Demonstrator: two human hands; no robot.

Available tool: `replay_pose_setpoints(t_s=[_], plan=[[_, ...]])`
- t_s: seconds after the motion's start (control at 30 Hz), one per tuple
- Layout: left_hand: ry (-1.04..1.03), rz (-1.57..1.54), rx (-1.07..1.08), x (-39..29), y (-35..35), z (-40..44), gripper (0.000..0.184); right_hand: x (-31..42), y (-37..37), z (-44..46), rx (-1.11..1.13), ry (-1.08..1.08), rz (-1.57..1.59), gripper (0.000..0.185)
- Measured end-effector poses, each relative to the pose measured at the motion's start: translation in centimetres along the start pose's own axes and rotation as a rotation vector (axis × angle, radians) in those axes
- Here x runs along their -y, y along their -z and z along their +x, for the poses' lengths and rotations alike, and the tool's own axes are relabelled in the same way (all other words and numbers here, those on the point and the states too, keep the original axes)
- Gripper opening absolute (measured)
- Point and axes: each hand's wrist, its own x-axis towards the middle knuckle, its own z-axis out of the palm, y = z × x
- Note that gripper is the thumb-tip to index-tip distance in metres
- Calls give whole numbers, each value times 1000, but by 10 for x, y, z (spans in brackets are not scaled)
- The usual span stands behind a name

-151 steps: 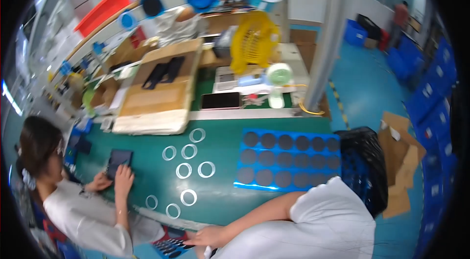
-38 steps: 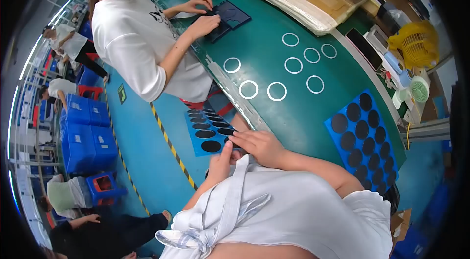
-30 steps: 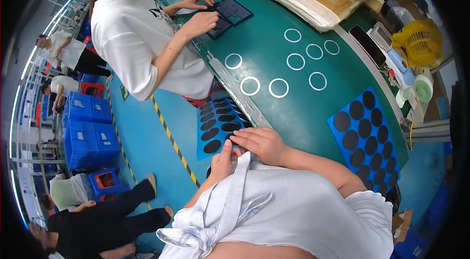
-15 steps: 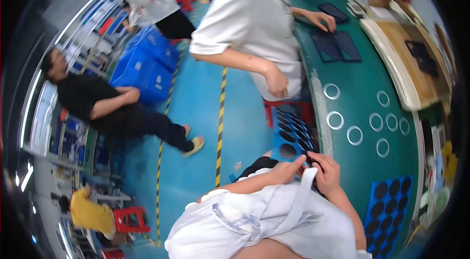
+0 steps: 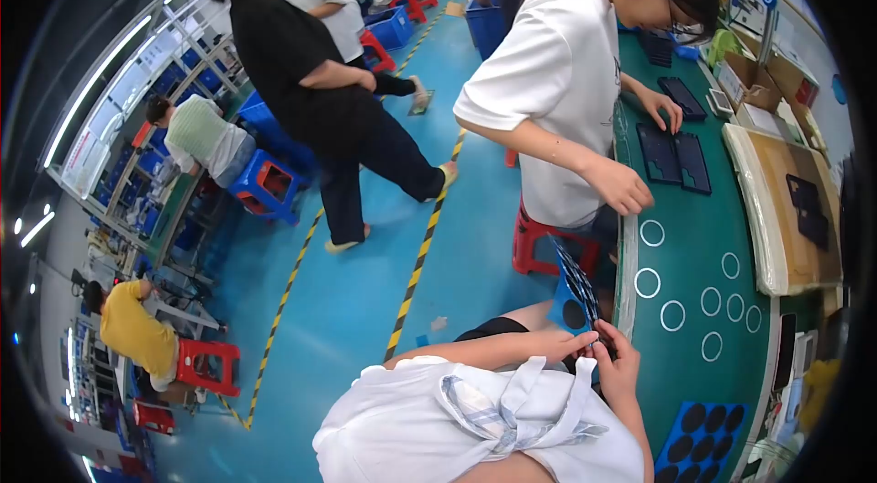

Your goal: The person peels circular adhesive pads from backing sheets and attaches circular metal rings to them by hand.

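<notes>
My left hand (image 5: pixel 568 346) and my right hand (image 5: pixel 618 357) are close together at the table's near-left edge. Both pinch the lower end of a blue sheet (image 5: pixel 568 303) with black discs, which stands tilted and seen nearly edge-on. A second blue sheet with black discs (image 5: pixel 702 437) lies flat on the green table (image 5: pixel 676 383) to the right of my right hand. Several white rings, one of them a nearer ring (image 5: pixel 672 315), lie on the table beyond my hands.
A co-worker in white (image 5: pixel 566 72) sits at the table, one hand at dark trays (image 5: pixel 674 156). A wrapped board (image 5: pixel 776 209) lies at the right. People, one in black (image 5: pixel 301 72), stand in the aisle; others sit near red stools (image 5: pixel 208 366) and blue crates.
The view has swung towards the aisle. The held sheet has turned nearly edge-on between my hands. The co-worker's near hand has left the trays; the person in black now stands farther up the aisle.
</notes>
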Motion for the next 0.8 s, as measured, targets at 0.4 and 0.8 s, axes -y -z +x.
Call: replay_pose_setpoints(t_s=[0.4, 0.8], plan=[[-118, 337, 215, -33, 13, -9, 57, 46, 23, -1, 226, -202, 267, 36], [-18, 64, 73, 6, 31, 12, 51, 43, 33, 39, 99, -299, 406, 33]])
